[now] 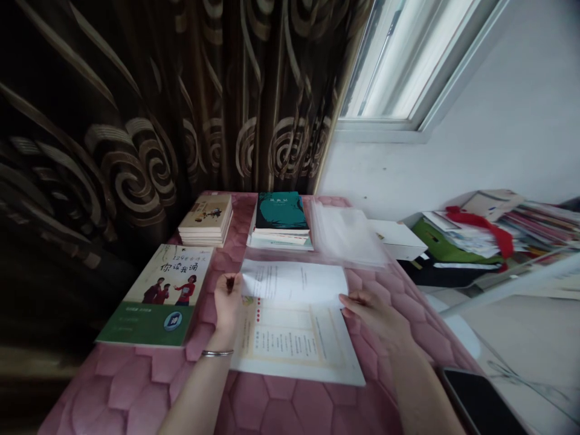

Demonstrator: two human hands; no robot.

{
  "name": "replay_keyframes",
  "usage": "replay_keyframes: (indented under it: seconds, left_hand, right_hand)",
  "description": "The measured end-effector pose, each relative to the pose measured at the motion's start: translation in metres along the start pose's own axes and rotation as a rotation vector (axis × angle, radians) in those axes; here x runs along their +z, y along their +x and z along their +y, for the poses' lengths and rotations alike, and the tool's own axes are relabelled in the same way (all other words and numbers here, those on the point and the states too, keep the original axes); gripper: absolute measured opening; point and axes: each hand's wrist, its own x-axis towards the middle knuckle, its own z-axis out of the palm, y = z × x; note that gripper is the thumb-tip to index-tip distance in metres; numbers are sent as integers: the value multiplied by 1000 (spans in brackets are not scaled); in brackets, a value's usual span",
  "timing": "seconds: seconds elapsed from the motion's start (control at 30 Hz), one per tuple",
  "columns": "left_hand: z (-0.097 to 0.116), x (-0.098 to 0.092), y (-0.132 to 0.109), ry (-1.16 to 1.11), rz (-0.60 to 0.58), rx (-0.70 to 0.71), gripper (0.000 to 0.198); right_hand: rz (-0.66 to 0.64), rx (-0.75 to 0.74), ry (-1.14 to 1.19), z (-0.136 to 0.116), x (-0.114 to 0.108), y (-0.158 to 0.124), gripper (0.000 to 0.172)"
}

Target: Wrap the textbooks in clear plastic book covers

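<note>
A white printed sheet [294, 279] is held up at its far side of a larger printed page [296, 350], covering that page's upper part. My left hand [228, 302] is closed on the sheet's left edge, with a small dark thing showing at its fingers that I cannot make out. At the sheet's lower right corner, my right hand [374, 311] pinches the edge between thumb and fingers. The lower page lies flat on a pink padded cover [281, 402], its lines of text facing me. Left of my hands lies a green and white book [156, 296].
Several small tan books [206, 220] are stacked at the back left. Beside them stands a pile topped by a teal book [280, 211], then clear plastic sleeves [347, 232] and a white box [397, 238]. A phone [480, 402] lies near my right forearm. Papers crowd a green bag [435, 241].
</note>
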Motion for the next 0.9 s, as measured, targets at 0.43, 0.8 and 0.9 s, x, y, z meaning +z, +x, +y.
replay_keyframes:
  seconds: [0.43, 0.8, 0.9]
  left_hand:
    - [5, -9, 11, -110, -121, -87, 17]
    - [11, -23, 29, -179, -376, -134, 33]
    - [10, -26, 31, -182, -490, -143, 33]
  right_hand:
    - [189, -74, -193, -1, 1, 2, 34]
    - [-103, -970, -1157, -85, 116, -60, 30]
    - [-275, -1070, -1338, -98, 156, -56, 39]
